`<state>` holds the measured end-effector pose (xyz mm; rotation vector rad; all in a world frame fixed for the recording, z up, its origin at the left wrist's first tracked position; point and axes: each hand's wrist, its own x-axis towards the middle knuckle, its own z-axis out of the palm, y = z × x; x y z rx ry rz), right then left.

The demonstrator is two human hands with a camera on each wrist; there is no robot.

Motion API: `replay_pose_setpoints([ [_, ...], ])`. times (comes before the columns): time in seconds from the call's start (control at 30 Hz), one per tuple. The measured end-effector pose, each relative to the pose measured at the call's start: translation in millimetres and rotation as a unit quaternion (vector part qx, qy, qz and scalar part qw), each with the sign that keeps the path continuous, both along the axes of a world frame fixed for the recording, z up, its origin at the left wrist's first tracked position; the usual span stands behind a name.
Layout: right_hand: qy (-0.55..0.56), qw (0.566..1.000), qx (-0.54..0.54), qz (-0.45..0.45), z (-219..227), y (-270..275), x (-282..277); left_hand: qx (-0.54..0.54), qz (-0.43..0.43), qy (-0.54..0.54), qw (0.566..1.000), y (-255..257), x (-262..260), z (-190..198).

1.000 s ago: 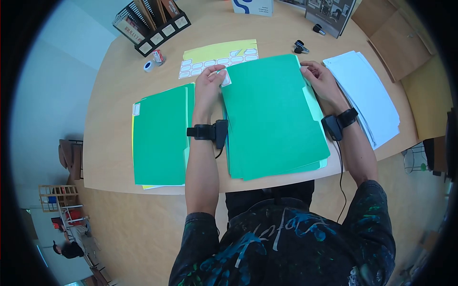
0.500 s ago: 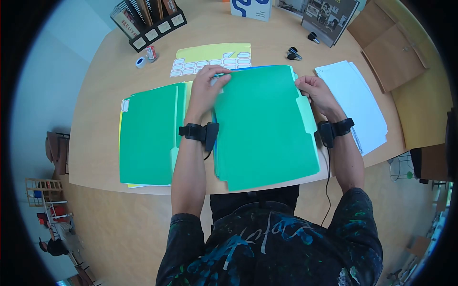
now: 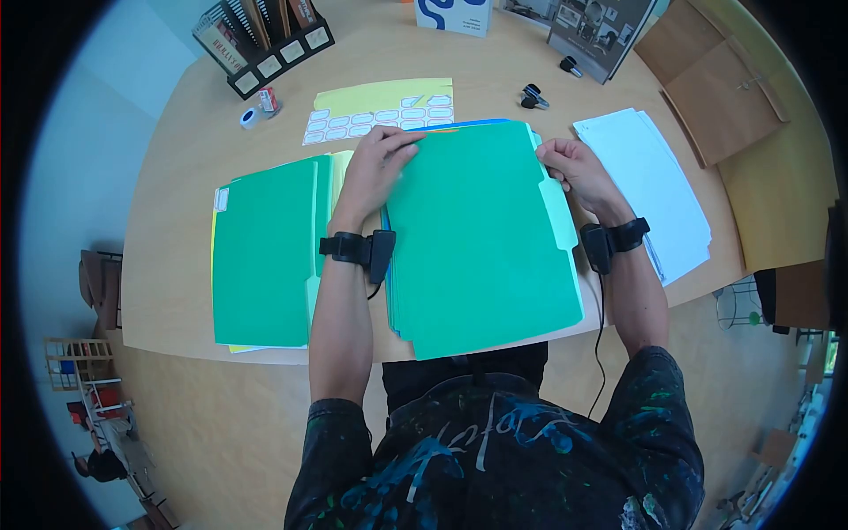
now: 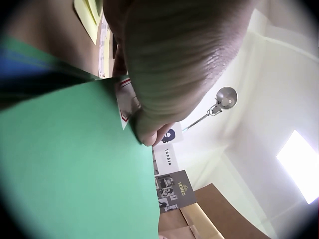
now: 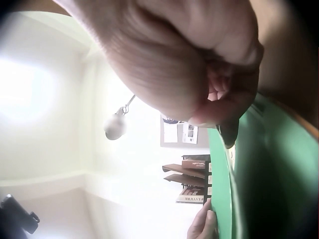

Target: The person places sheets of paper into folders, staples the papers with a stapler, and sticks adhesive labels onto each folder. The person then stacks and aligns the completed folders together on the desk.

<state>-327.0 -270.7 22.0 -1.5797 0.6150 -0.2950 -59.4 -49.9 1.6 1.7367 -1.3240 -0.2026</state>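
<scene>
In the head view my left hand (image 3: 378,172) pinches the top left corner of a green tabbed folder (image 3: 481,238), thumb on the front and fingers at the top edge. A red-bordered white label (image 4: 125,102) lies on that corner, partly hidden under the hand in the left wrist view. My right hand (image 3: 579,168) pinches the folder's right edge between thumb and curled finger, above the light green tab (image 3: 558,216). The folder is tilted and overlaps a stack with blue and green edges beneath.
To the left lies another green folder (image 3: 265,256) with a corner label, over yellow ones. A label sheet (image 3: 380,119), tape roll (image 3: 250,117), binder clips (image 3: 533,97) and file rack (image 3: 281,53) stand farther back. White papers (image 3: 649,194) lie at right.
The folder has shifted slightly toward my body, baring blue and orange edges behind its top. My left thumb has slid over the corner label, which shows less. The right hand keeps its pinch.
</scene>
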Motion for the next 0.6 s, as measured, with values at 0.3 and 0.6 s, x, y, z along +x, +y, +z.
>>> replay_pose_setpoints([
  [0.3, 0.006, 1.0, -0.003, -0.012, 0.7, 1.9, -0.4, -0.023, 0.008, 0.049, 0.999, 1.6, -5.4, 10.2],
  [0.6, 0.045, 0.998, -0.048, -0.02, -1.4, 1.6, 0.9, -0.028, 0.014, 0.005, 1.0, 2.1, -5.1, 6.7],
])
